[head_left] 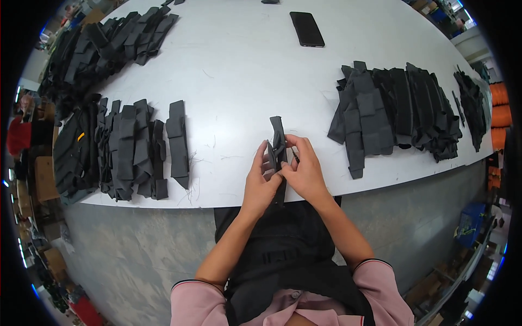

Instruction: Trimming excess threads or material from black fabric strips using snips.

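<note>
Over the near edge of a white table (239, 81), I work a folded dark grey fabric strip (278, 142) between both hands, its upper end pointing away from me and its lower end reaching toward my black apron (277, 239). My left hand (258, 182) grips the strip from its left side, thumb drawn in and fingers curved around; my right hand (307, 171) pinches it from the other side with thumb and fingers. A slim dark object (295, 156) shows at my right fingers, too small to identify.

To my left lies a single flat strip (178, 138), near a row of overlapping strips (133, 146) and loose threads (194, 163). A larger heap of strips (109, 43) fills the table's far left, and another pile of strips (375, 119) spreads out on my right. A black smartphone (307, 30) lies toward the far side. Pink short sleeves (198, 301) frame my bare forearms; below the table is a grey floor (147, 239).
</note>
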`<state>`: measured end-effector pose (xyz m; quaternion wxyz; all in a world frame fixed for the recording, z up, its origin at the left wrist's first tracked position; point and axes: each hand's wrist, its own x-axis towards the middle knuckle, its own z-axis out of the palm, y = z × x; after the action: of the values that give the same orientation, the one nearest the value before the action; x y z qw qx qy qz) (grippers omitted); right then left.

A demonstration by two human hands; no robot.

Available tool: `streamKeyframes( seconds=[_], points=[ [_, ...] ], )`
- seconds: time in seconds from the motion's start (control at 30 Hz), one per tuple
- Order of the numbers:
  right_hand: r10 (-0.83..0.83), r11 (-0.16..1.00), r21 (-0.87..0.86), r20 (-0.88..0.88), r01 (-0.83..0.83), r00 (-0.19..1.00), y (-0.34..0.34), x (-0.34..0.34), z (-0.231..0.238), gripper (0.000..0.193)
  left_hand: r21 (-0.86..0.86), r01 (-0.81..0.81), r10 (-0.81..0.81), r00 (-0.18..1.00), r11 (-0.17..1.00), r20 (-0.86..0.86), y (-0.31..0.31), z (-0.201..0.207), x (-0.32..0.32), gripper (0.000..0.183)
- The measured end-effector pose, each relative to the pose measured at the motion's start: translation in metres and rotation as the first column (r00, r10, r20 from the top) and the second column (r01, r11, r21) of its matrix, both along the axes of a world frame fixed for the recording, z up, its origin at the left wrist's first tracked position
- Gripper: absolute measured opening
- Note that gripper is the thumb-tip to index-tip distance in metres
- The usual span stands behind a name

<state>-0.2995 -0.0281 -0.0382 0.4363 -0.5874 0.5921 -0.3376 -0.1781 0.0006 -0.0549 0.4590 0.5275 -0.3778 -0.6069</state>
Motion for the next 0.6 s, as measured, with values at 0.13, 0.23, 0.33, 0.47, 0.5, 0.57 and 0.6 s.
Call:
streamKeyframes(
  seconds=[0.13,0.23,0.33,0.47,0.5,0.57,0.6],
  points=[
    [-0.067,0.99,-0.13,-0.05,0.06,0.996,0.0,0.018,0.0,0.052,-0.119,0.025,0.022,0.927,0.993,0.375,-0.001,-0.007,0.002,0.054],
    [-0.033,0.953,-0.301,-0.236,-0.041,0.971,-0.007,0.009,-0.016,0.045,-0.143,0.118,-0.026,0.852,0.983,0.524,-0.007,-0.013,0.015,0.048],
    [-0.011,0.964,-0.256,-0.289,-0.066,0.957,-0.004,0.004,-0.017,0.04,-0.218,0.14,0.003,0.835,0.966,0.551,-0.01,-0.016,0.03,0.04],
    [0.035,0.995,0.091,-0.026,-0.032,0.999,-0.008,0.004,-0.003,0.036,0.003,0.124,-0.121,0.955,0.992,0.27,0.0,-0.016,0.053,0.028],
    [0.039,0.995,0.095,-0.025,-0.037,0.999,-0.011,0.001,-0.002,0.036,0.083,0.122,-0.134,0.977,0.989,0.165,0.003,-0.01,0.055,0.028],
    [0.09,0.947,0.297,0.113,-0.121,0.989,-0.014,-0.004,-0.002,0.026,0.026,0.119,-0.122,0.978,0.993,0.167,0.005,-0.008,0.053,0.026],
    [0.099,0.946,0.296,0.117,-0.13,0.988,-0.013,-0.004,-0.006,0.026,0.085,0.05,-0.05,0.999,0.995,-0.007,0.006,-0.007,0.051,0.026]
  ],
)
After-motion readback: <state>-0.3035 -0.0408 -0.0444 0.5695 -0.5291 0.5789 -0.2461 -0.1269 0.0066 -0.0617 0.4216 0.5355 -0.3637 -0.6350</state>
